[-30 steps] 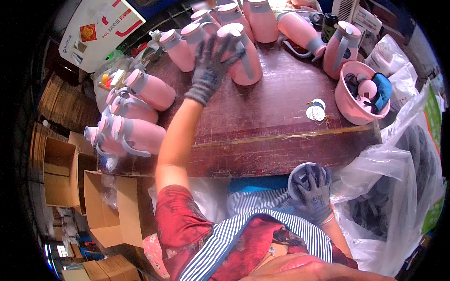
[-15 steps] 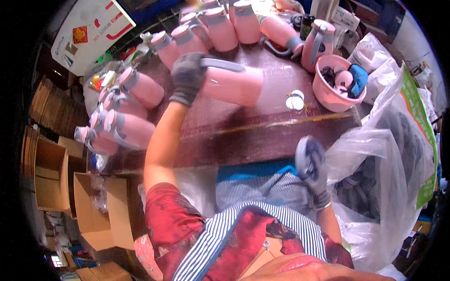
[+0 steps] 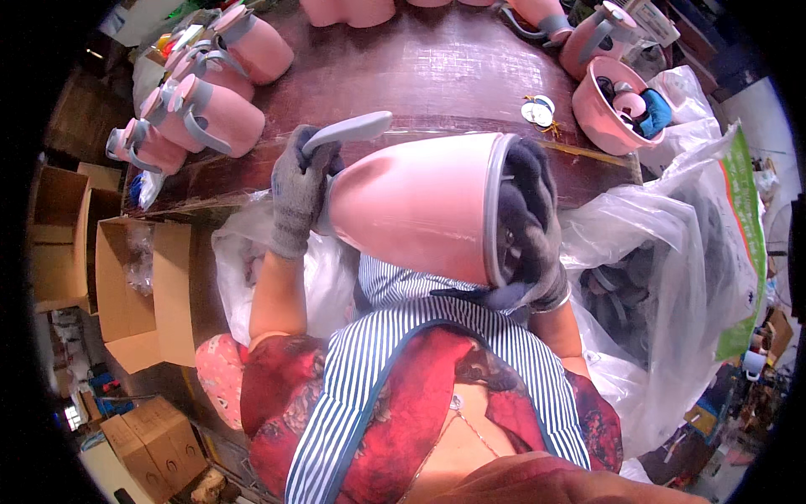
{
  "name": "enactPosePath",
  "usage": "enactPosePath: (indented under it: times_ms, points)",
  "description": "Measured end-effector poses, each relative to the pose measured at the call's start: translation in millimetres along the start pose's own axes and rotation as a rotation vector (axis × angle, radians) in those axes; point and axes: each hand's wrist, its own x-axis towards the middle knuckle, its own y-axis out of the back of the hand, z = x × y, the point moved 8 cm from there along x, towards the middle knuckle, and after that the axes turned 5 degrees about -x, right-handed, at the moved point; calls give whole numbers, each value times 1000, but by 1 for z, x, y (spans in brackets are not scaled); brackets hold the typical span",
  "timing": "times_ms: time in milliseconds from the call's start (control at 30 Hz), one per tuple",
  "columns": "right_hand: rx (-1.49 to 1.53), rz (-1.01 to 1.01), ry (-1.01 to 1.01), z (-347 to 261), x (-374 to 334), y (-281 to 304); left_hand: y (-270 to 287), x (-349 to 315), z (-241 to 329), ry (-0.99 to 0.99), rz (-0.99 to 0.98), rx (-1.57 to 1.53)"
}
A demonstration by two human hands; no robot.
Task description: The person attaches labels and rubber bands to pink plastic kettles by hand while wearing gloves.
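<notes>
A pink vacuum jug [image 3: 411, 210] lies on its side in front of my body, above my lap. My left hand [image 3: 295, 197], in a grey glove, is closed around its neck end beside the grey handle [image 3: 348, 128]. At the wide bottom end, my gloved right hand [image 3: 537, 231] is closed against a grey round base cap [image 3: 494, 210], whose rim shows around the jug's bottom edge. The fingers hide most of the cap, so how firmly it sits cannot be told.
Several pink jugs [image 3: 222, 118] stand on the dark red table [image 3: 386, 76] at left and far side. At right are white round tags [image 3: 537, 111], a pink basin [image 3: 592, 113] and a plastic bag [image 3: 672, 252] of dark grey parts. Open cardboard boxes [image 3: 130, 311] sit lower left.
The jug has come off the tabletop toward my body, held by my left hand. My right hand has brought the grey round cap up to the jug's bottom. The view has tilted downward.
</notes>
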Motion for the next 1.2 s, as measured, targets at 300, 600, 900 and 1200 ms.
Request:
enactPosePath:
  times_ms: [300, 600, 900, 1200]
  points:
    - [62, -18, -82, 3, -39, 8, -29, 8, 22, -91, 7, 93]
    - [-81, -410, -401, 74, -156, -103, -95, -107, 138, -1279, -549, 656]
    - [-198, 28, -846, 197, -118, 11, -116, -47, 74, -1041, -238, 400]
    - [-844, -263, -501, 357, -65, -12, -83, -5, 57, -819, 64, 273]
